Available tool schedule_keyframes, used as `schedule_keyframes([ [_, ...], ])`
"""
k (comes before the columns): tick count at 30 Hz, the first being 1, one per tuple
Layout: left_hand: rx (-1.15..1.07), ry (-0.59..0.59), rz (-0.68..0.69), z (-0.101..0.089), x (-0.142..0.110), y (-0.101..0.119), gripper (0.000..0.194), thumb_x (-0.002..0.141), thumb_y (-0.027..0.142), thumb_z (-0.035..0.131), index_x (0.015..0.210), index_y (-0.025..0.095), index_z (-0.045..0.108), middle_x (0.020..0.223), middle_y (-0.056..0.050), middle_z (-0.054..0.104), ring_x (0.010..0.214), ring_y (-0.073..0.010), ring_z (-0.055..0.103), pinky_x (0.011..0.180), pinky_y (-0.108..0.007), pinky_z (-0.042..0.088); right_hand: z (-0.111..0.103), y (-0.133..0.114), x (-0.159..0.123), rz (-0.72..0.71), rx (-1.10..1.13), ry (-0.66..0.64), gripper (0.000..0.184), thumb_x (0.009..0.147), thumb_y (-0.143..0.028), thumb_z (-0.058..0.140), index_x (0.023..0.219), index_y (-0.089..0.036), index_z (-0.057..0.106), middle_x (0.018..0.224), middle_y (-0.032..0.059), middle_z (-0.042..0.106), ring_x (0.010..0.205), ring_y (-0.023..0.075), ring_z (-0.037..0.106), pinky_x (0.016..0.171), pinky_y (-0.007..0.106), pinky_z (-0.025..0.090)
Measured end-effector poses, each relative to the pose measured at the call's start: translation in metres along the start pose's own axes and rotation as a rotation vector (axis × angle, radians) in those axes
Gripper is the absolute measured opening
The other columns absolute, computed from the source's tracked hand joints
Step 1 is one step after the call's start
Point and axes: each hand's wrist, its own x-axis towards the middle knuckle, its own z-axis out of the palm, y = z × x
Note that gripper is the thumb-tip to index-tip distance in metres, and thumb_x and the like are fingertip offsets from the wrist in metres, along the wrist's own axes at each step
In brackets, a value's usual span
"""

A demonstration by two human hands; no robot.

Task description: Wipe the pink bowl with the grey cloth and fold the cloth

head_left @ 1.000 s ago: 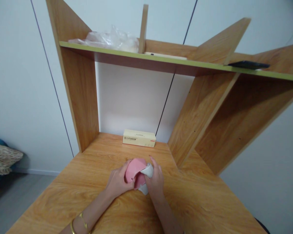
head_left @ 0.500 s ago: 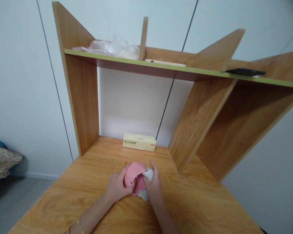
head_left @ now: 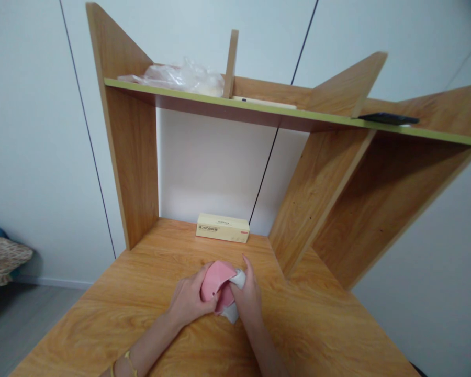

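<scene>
Just above the desk, my left hand (head_left: 190, 298) is wrapped around a hollow pink container (head_left: 216, 277) with faceted sides and a small dark hole near its edge. The container is tilted, its opening turned toward my right hand (head_left: 248, 296). That hand is closed on a pale grey-white cloth (head_left: 231, 313), which folds over the container's rim and hangs below it. The thumb of my right hand reaches into the opening, and the inside is partly hidden by my fingers.
A cream cardboard box (head_left: 222, 228) lies at the back of the wooden desk (head_left: 125, 303). Above, a shelf (head_left: 204, 102) carries a clear plastic bag (head_left: 180, 76) and a flat black object (head_left: 389, 119). Upright wooden panels (head_left: 131, 167) flank the desk's back. Patterned fabric (head_left: 6, 259) shows at far left.
The view has shifted slightly. Both hands keep their hold on the pink container and cloth, with only a tiny shift of the right hand's fingers.
</scene>
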Motion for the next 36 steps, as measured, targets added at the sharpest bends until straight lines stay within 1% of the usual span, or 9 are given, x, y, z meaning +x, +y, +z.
schedule_keyframes([
  [6,-0.05,-0.019,0.014,0.0,0.0,-0.008,0.073,0.069,0.045,0.056,0.132,0.018,0.031,0.103,-0.01,0.062,0.08,-0.0257,0.061,0.074,-0.035,0.046,0.002,0.005,-0.002,0.077,0.174,-0.074,0.063,0.069,-0.025,0.049,0.13,-0.021,0.034,0.103,0.0054,0.062,0.089,0.0211,0.059,0.074,0.03,0.045],
  [12,-0.158,0.032,-0.019,0.001,-0.001,-0.007,0.092,0.065,0.052,0.062,0.137,0.015,0.018,0.113,-0.014,0.055,0.091,-0.0298,0.058,0.077,-0.039,0.044,0.013,-0.004,-0.007,0.202,0.336,0.057,0.058,0.076,-0.036,0.045,0.129,-0.017,0.035,0.12,0.0101,0.053,0.107,0.0206,0.05,0.086,0.03,0.04],
  [14,-0.183,0.015,-0.026,0.003,-0.001,-0.003,0.089,0.065,0.05,0.063,0.135,0.015,0.021,0.117,-0.016,0.053,0.096,-0.0309,0.056,0.079,-0.039,0.044,0.017,-0.007,-0.008,0.216,0.368,0.061,0.059,0.077,-0.041,0.045,0.129,-0.016,0.035,0.119,0.0109,0.054,0.106,0.0204,0.051,0.085,0.029,0.04],
  [17,-0.201,0.012,-0.095,0.005,-0.001,-0.001,0.077,0.067,0.045,0.062,0.13,0.014,0.029,0.106,-0.013,0.06,0.089,-0.0281,0.059,0.074,-0.036,0.046,0.019,-0.011,-0.007,0.206,0.32,0.038,0.06,0.077,-0.042,0.044,0.129,-0.014,0.034,0.113,0.012,0.057,0.1,0.0216,0.055,0.078,0.03,0.043],
  [21,-0.115,0.007,-0.17,0.003,-0.001,-0.005,0.063,0.067,0.038,0.058,0.123,0.015,0.038,0.095,-0.009,0.064,0.082,-0.0249,0.061,0.071,-0.033,0.046,0.007,-0.013,-0.002,0.138,0.019,0.015,0.06,0.074,-0.037,0.049,0.128,-0.017,0.035,0.101,0.0106,0.062,0.087,0.0247,0.06,0.07,0.032,0.044],
  [24,-0.066,-0.032,-0.15,0.001,-0.001,-0.006,0.059,0.065,0.039,0.058,0.118,0.017,0.044,0.104,-0.01,0.061,0.088,-0.026,0.06,0.076,-0.032,0.045,-0.002,-0.014,0.0,-0.044,-0.162,0.011,0.059,0.07,-0.03,0.053,0.126,-0.019,0.039,0.101,0.0098,0.062,0.09,0.0253,0.058,0.075,0.034,0.041],
  [27,-0.079,-0.029,-0.172,0.002,-0.001,-0.006,0.055,0.066,0.039,0.057,0.115,0.017,0.047,0.105,-0.01,0.061,0.088,-0.0261,0.06,0.076,-0.032,0.044,-0.005,-0.015,-0.001,-0.204,-0.173,0.008,0.056,0.07,-0.027,0.05,0.125,-0.018,0.039,0.106,0.0099,0.06,0.094,0.0236,0.055,0.079,0.034,0.04],
  [30,-0.211,0.045,-0.254,0.005,0.003,-0.01,0.047,0.064,0.035,0.058,0.108,0.017,0.052,0.093,-0.008,0.065,0.081,-0.0245,0.06,0.073,-0.032,0.044,-0.003,-0.016,-0.001,-0.205,-0.142,-0.012,0.057,0.072,-0.027,0.048,0.127,-0.017,0.034,0.109,0.0103,0.058,0.096,0.0233,0.054,0.08,0.034,0.04],
  [36,-0.579,0.331,-0.48,0.007,0.017,-0.036,0.029,0.063,0.035,0.057,0.082,0.014,0.06,0.076,-0.006,0.065,0.072,-0.0223,0.059,0.067,-0.032,0.045,-0.008,-0.005,0.011,-0.064,-0.181,-0.101,0.064,0.073,-0.04,0.053,0.128,-0.015,0.034,0.116,0.0139,0.052,0.103,0.0279,0.05,0.086,0.039,0.036],
])
